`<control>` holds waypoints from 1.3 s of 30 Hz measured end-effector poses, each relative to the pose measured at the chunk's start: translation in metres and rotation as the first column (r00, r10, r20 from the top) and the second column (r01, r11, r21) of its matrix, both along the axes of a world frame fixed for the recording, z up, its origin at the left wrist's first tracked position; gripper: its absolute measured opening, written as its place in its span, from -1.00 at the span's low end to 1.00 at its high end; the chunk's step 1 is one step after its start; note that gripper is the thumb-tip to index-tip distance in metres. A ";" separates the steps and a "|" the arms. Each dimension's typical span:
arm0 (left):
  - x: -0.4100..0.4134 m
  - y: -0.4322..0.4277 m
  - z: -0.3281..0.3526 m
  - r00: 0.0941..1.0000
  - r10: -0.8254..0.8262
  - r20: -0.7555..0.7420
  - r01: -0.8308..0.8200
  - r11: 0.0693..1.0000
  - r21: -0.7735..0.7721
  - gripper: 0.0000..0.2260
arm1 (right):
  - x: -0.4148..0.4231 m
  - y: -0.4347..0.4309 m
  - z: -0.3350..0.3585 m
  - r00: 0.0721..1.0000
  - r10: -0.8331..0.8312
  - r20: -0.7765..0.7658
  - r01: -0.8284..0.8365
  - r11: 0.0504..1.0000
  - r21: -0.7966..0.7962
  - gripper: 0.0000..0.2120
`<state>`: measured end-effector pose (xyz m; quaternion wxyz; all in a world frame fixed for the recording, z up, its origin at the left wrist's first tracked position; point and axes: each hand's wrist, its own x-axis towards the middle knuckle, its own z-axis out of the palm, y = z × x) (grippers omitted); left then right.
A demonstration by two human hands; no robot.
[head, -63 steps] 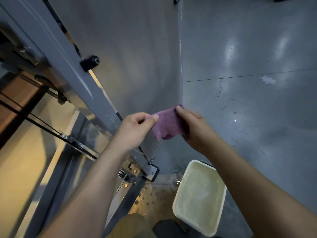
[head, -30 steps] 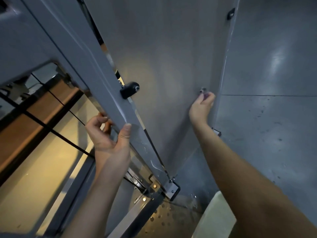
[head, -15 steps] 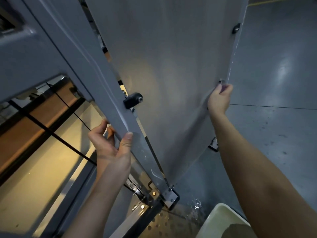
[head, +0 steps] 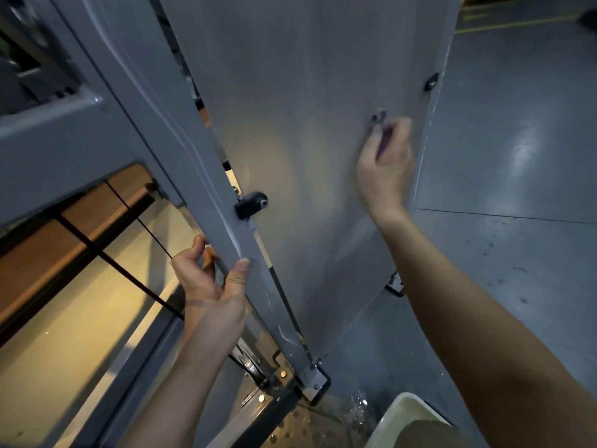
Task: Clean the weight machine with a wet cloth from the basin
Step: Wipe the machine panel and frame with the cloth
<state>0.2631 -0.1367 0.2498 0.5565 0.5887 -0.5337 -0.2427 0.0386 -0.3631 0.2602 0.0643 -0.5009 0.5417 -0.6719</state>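
Head view, setting: a person stands over a grey weight machine (head: 80,130), which fills the left and centre of the frame; glossy grey floor (head: 517,253) runs down the right
Left hand: the left hand (head: 210,286), centre-left, grips the machine's slanted grey post (head: 193,163); thumb flat on the front face, fingers curled round the far edge
Right hand: the right hand (head: 386,163), upper right of centre, is blurred; its fingers are bunched round a purple cloth (head: 386,137) and held against the pale panel (head: 300,108), near the panel's right edge
Cloth: only a purple sliver shows between the fingers; whether it is wet cannot be told
Basin: the white basin (head: 407,407) sits on the floor at the bottom right of the frame, partly hidden by the right forearm; water droplets glint on the floor just to its left
Fittings: a black knob (head: 252,203) juts from the post just above the left hand; a thin black cable (head: 129,266) crosses the lit opening at lower left
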 end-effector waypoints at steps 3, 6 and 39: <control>0.002 -0.001 0.001 1.000 0.018 0.008 -0.018 1.000 0.001 -0.50 | -0.016 -0.004 -0.009 0.998 -0.009 -0.056 0.010 1.000 0.019 -0.75; 0.007 -0.003 -0.003 0.999 0.027 0.033 -0.027 1.000 0.007 -0.58 | -0.032 -0.035 0.025 0.942 -0.191 0.275 0.115 0.956 0.268 -0.67; 0.011 -0.001 0.000 0.999 0.037 0.014 -0.038 0.993 0.115 -0.43 | -0.010 -0.009 0.129 0.985 -0.106 0.138 0.113 0.993 -0.040 -0.78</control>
